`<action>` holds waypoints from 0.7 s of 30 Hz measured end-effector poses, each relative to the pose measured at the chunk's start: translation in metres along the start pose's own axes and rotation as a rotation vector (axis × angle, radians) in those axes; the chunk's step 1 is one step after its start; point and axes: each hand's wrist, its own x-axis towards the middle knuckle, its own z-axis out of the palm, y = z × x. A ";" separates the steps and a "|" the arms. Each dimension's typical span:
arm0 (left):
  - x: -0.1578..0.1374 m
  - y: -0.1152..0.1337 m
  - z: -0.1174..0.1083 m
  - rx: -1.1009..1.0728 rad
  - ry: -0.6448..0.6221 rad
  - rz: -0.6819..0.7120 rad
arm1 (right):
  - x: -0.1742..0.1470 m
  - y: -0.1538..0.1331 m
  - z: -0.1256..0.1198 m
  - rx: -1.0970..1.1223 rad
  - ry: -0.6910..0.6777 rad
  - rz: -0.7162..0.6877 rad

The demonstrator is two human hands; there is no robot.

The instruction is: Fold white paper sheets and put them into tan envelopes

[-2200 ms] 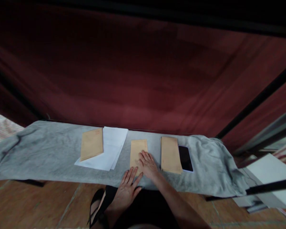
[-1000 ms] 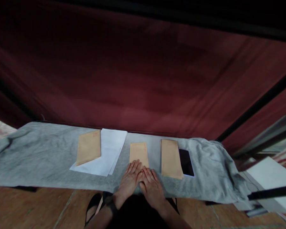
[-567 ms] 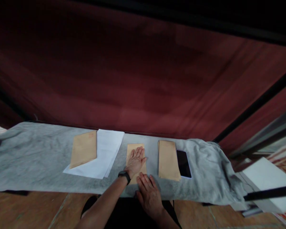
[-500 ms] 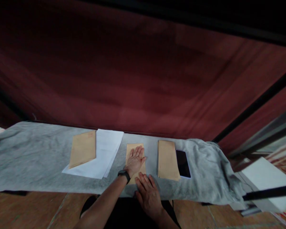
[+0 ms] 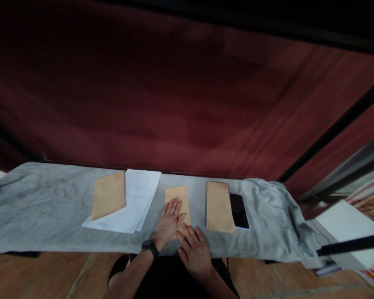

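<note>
Envelope (image 5: pixel 184 207), brown, one: laid flat on grey cloth (image 5: pixel 59 203), beneath the left hand (image 5: pixel 168 222). Left hand set palm down, fingers extended over the paper; pressure cannot be told. Right hand (image 5: pixel 195 254) likewise flat, fingertips laid at the near right corner. Nothing is gripped by either.

Risks, as judged: the envelope could be skewed or creased if it were pushed unevenly by the two hands, as the soft cloth might be dragged along beneath it.

Surroundings: right of the hands, well within reach, a stack (image 5: pixel 220 207) of similar envelopes; close against its far side, a phone (image 5: pixel 239 211), overlap uncertain. Left of the hands, white papers (image 5: pixel 140 199), partly covered by a second envelope (image 5: pixel 108 196). Sideways sliding would be obstructed by stack or papers; forward reach is limited by a red panel (image 5: pixel 162 116) beyond the fingertips.
</note>
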 end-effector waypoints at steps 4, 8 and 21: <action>-0.037 -0.004 -0.012 -0.005 0.012 0.001 | 0.000 -0.002 -0.003 0.023 -0.014 0.013; -0.065 -0.003 -0.025 -0.002 0.013 0.027 | 0.001 -0.004 -0.006 0.028 -0.065 0.040; -0.100 0.016 -0.026 -0.087 0.029 -0.225 | -0.019 -0.015 -0.003 -0.055 0.045 0.223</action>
